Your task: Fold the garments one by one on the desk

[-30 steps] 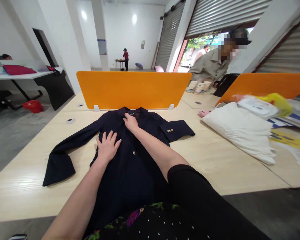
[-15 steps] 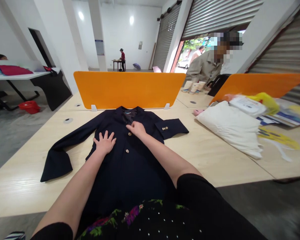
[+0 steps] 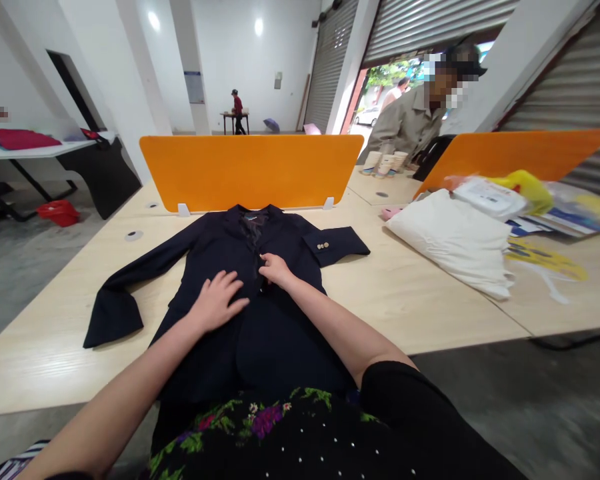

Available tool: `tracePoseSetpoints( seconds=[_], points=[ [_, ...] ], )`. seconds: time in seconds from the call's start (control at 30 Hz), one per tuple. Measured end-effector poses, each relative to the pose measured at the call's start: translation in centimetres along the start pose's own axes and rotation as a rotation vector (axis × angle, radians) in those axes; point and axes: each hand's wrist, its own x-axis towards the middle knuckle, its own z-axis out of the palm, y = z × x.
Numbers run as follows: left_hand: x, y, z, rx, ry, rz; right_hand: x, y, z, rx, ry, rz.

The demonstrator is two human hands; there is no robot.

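Observation:
A dark navy blazer (image 3: 290, 320) lies front side up on the pale wooden table (image 3: 370, 307), collar towards the orange panel. Its sleeves are spread, the left one bent down and the right one folded across with gold buttons at the cuff. My left hand (image 3: 217, 303) rests on the blazer's front with its fingers stretched out. At the front opening, my right hand (image 3: 276, 270) pinches the blazer's edge beside a button. The dark lining shows inside the neck. Part of the front edge is hidden under my right hand.
An orange divider (image 3: 250, 173) stands behind the blazer. To the right lie a cream cloth bag (image 3: 450, 243), a white packet (image 3: 495, 198) and yellow plastic. Stacked paper cups (image 3: 385, 163) stand near a person (image 3: 405, 123) in a beige shirt. A red basin (image 3: 59, 212) sits on the floor.
My left hand has slid right and nearer the front opening. My right hand has moved slightly down the edge, and the opening at the neck now shows more lining.

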Motion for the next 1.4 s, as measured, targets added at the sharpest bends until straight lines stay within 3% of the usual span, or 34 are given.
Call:
tracePoseSetpoints(
  seconds=[0.13, 0.3, 0.37, 0.47, 0.53, 0.63, 0.7, 0.83, 0.97, 1.03, 1.17, 1.3, 1.4],
  points=[
    [-2.4, 3.8, 1.7, 0.081, -0.081, 0.106, 0.1, -1.1, 0.6, -0.078, 0.071, -0.112],
    [-2.0, 3.3, 1.9, -0.033, -0.072, 0.128, 0.2, -2.1, 2.1, -0.14, -0.042, -0.195],
    [-2.5, 2.5, 1.5, -0.185, -0.003, 0.101, -0.1, -1.5, 2.4, -0.097, -0.051, -0.25],
    [-4.6, 1.9, 0.5, -0.344, 0.198, -0.016, -1.0, -0.1, 2.4, -0.035, -0.062, -0.363],
    [-6.6, 2.2, -0.3, -0.328, 0.25, 0.04, -1.8, 0.6, 2.3, -0.05, -0.089, -0.425],
    [-9.4, 3.2, -0.9, -0.186, 0.075, 0.348, -3.8, 0.8, 1.9, -0.142, -0.093, -0.54],
    [-10.7, 3.9, -0.8, -0.074, -0.048, 0.476, -5.6, 0.7, 1.6, -0.215, -0.083, -0.609],
    [-12.2, 4.7, -0.2, 0.135, -0.083, 0.457, -9.3, 1.3, 1.0, -0.268, -0.09, -0.652],
    [-12.3, 5.3, -0.3, 0.31, -0.06, 0.45, -11.2, 3.4, 0.3, -0.319, -0.015, -0.427],
    [-11.9, 5.8, -0.8, 0.316, -0.104, 0.469, -11.3, 4.5, -0.2, -0.35, -0.006, -0.356],
    [-10.9, 7.2, -2.6, 0.098, -0.227, 0.343, -11.9, 5.9, -0.9, -0.367, -0.051, -0.419],
    [-11.0, 8.8, -6.2, -0.266, -0.354, 0.169, -13.3, 6.0, -1.7, -0.331, -0.077, -0.506],
    [-10.3, 9.0, -9.2, -0.509, -0.611, 0.274, -12.2, 6.0, -2.8, -0.21, -0.134, -0.561]
  ],
)
